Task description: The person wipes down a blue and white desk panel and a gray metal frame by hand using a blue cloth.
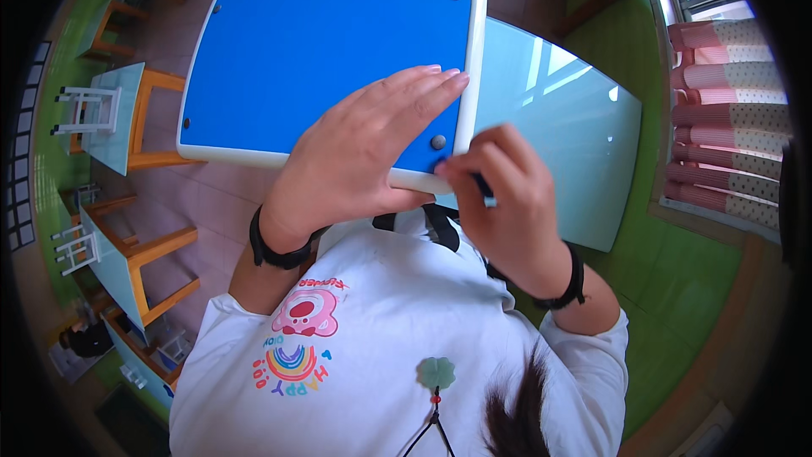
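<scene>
A blue board (330,44) with a raised white rim lies tilted in front of me, with dark round fasteners near its corners. My left hand (355,139) rests across its near right part, fingers together on the blue face and thumb under the near rim. Beside those fingers is one round grey fastener (438,142). At the board's near right corner is my right hand (501,190), its fingers curled and slightly blurred, the fingertips by the rim. Something small and dark shows at these fingers; what it is and whether it is gripped cannot be made out.
Beneath and right of the board stands a pale glass-topped table (558,133). Other wood-framed tables (114,120) line the left side, with a white stool (89,111) upturned on one. A curtained window (723,120) is at the right. A dark-clothed person (89,337) shows far lower left.
</scene>
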The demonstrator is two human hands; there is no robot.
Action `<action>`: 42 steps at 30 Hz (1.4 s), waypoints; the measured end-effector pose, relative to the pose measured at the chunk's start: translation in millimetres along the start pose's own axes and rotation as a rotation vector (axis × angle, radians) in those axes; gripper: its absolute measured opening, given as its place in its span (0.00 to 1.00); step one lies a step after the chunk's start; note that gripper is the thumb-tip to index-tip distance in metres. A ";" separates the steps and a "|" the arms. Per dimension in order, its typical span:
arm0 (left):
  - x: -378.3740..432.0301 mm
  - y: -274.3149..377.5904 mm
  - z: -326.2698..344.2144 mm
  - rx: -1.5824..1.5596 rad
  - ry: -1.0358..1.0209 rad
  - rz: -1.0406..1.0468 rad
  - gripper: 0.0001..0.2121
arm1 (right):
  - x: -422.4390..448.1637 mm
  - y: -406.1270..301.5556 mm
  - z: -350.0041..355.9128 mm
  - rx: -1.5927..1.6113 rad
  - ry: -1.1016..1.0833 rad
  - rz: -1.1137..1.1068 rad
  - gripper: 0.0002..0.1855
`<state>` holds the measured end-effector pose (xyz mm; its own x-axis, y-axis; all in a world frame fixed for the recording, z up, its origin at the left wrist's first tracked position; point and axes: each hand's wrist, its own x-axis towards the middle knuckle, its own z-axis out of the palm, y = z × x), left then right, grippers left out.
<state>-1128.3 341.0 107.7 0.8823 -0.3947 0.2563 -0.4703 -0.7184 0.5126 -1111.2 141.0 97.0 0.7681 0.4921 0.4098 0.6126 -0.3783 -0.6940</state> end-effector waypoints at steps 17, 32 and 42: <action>-0.9 -3.2 4.3 0.003 0.023 0.033 0.49 | 15.0 16.9 -2.3 0.146 -0.030 0.061 0.06; -5.6 -13.8 1.3 -0.060 -0.013 0.116 0.45 | -16.8 -15.5 36.1 -0.202 0.168 -0.307 0.11; -5.1 -17.9 3.7 -0.075 0.050 0.199 0.44 | -11.9 -24.2 50.0 -0.302 0.291 -0.134 0.14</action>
<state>-1124.4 353.8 94.2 0.7728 -0.4944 0.3979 -0.6344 -0.5834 0.5072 -1144.5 183.5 79.4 0.6719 0.3273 0.6644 0.7044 -0.5594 -0.4369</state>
